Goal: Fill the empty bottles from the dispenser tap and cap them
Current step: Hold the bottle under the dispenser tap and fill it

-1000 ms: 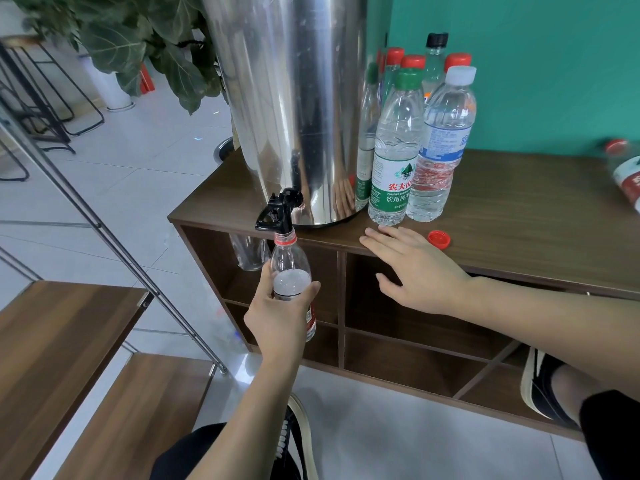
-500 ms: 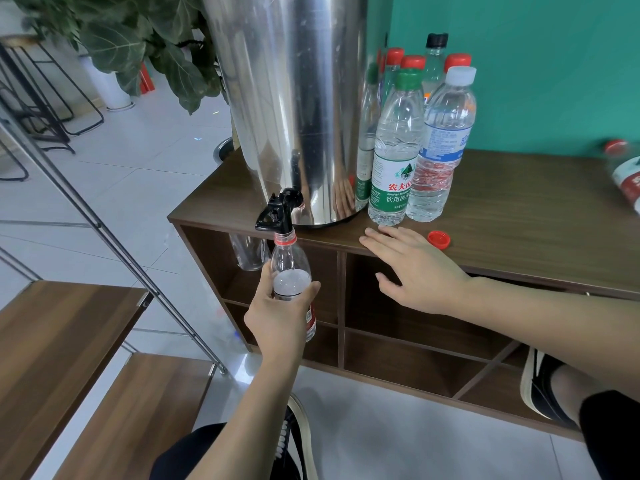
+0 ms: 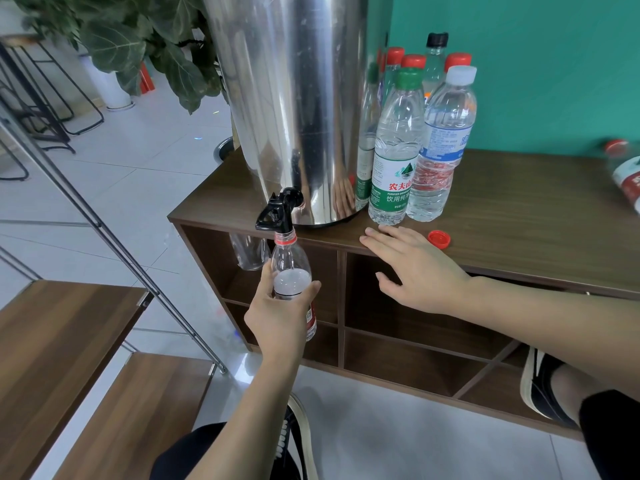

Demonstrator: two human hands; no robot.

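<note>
My left hand grips a clear uncapped bottle with a red neck ring, its mouth right under the black tap of the tall steel dispenser. Water stands high inside the bottle, near the shoulder. My right hand rests flat and open on the front edge of the brown cabinet top. A loose red cap lies just right of its fingers. Several capped bottles stand in a cluster to the right of the dispenser.
Another bottle lies at the far right edge. An empty bottle sits in the cabinet's upper left cubby. A slanted metal rail and wooden steps are to the left. A leafy plant stands behind the dispenser.
</note>
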